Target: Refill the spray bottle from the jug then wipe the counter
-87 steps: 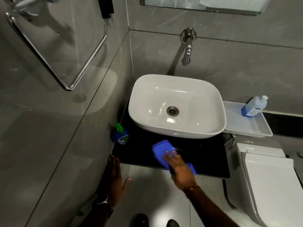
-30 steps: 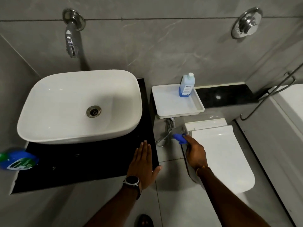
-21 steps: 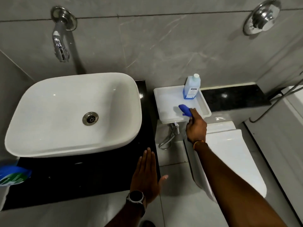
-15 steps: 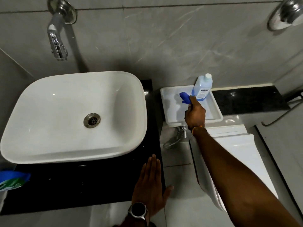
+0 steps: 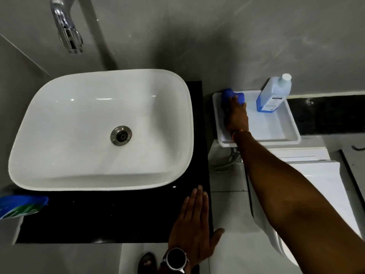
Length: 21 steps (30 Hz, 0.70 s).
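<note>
Reaching right hand (image 5: 237, 115), blue cloth (image 5: 233, 96) underneath

A bathroom: white basin (image 5: 98, 127) on black table (image 5: 110, 216), wall tap (image 5: 68, 30) at eleven o'clock, toilet (image 5: 308, 186) at three.

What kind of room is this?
Most likely a bathroom. There is a white washbasin under a wall tap, a toilet beside it, and grey tiled walls all round.
</note>
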Each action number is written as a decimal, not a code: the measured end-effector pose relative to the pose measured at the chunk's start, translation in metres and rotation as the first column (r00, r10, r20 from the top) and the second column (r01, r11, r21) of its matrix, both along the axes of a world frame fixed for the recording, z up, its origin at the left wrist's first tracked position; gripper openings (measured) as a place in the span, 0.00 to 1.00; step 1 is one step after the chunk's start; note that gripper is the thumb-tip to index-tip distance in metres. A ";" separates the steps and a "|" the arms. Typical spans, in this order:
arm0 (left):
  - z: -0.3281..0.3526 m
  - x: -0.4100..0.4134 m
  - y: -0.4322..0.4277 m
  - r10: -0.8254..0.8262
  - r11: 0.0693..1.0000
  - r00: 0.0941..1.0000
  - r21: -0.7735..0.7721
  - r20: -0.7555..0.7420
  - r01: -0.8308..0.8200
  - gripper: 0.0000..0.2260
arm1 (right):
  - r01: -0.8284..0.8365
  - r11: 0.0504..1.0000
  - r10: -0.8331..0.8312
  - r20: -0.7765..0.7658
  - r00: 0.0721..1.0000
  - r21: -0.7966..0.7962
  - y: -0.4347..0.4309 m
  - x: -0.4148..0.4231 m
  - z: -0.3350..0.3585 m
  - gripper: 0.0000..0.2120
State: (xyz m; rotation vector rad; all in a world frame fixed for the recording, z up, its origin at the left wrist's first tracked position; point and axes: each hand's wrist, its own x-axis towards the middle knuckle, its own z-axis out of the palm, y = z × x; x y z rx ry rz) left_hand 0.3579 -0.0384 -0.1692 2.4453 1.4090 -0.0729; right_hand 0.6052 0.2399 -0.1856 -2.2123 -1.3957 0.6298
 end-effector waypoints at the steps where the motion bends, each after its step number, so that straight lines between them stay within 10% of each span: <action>1: 0.000 0.000 0.000 0.000 1.000 1.000 0.002 -0.003 0.000 0.40 | -0.080 0.994 0.081 0.015 0.997 -0.080 0.000 0.001 -0.006 0.27; 10: -0.003 0.001 -0.002 0.005 1.000 1.000 0.018 -0.015 -0.005 0.40 | -0.322 0.823 0.431 0.144 0.891 -0.468 -0.016 0.007 -0.025 0.39; 21: -0.008 0.002 -0.001 0.028 0.999 0.999 0.040 0.040 -0.030 0.40 | -0.263 0.938 0.311 0.215 0.926 -0.224 -0.038 0.004 0.009 0.30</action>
